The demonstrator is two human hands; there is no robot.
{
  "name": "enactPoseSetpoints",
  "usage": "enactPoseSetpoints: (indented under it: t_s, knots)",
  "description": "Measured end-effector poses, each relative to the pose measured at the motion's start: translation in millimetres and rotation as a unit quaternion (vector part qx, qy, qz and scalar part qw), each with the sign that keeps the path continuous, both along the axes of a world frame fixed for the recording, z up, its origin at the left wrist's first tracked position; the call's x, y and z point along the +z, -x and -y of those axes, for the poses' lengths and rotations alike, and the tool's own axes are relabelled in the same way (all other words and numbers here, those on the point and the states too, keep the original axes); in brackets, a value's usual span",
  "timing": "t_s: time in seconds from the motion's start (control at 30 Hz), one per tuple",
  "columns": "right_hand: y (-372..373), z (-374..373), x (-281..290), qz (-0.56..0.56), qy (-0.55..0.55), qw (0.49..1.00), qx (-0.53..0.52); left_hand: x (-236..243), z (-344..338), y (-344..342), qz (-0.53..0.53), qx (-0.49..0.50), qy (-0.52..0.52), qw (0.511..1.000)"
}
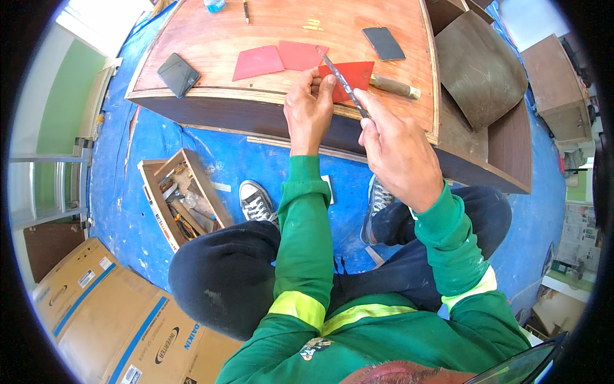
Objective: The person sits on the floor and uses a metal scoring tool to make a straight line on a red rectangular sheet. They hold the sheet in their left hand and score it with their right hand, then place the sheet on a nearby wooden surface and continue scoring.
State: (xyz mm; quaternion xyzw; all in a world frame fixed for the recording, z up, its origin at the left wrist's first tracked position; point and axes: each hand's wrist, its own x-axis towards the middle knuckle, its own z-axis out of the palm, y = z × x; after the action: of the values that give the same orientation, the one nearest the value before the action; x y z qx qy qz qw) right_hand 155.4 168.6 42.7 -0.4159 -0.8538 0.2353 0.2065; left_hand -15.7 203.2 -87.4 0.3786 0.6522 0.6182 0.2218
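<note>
My left hand pinches a bright red sheet by its left edge, above the front edge of a wooden worktop. In my right hand is a long, narrow, dark blade with worn light patches, slanting up to the left across the red sheet. Whether the blade touches the sheet, I cannot tell. Two paler red pieces lie flat on the wood just beyond my left hand. Behind the held sheet lies a tool with a wooden handle; its other end is hidden.
The wooden worktop also bears a black phone, a dark rectangular piece and a pen. A wooden toolbox stands on the blue floor sheet. A brown curved panel leans at right; cardboard boxes fill the lower left.
</note>
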Motion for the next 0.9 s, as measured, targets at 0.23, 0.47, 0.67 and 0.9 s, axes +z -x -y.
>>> enactPoseSetpoints:
  t_s: [0.23,0.47,0.67,0.9]
  knots:
    - [5,-13,-8,-0.114,0.197,0.973,-0.023,3,6,2,-0.032,0.002,-0.001,0.999]
    - [4,-19,8,-0.166,0.426,0.884,-0.094,-4,5,-1,-0.021,0.000,-0.040,0.999]
    - [6,-14,0,-0.159,0.356,0.917,-0.084,1,4,-2,-0.023,0.001,-0.059,0.998]
    - [5,-13,-9,-0.146,0.326,0.931,-0.071,-1,5,-1,-0.026,-0.003,-0.056,0.998]
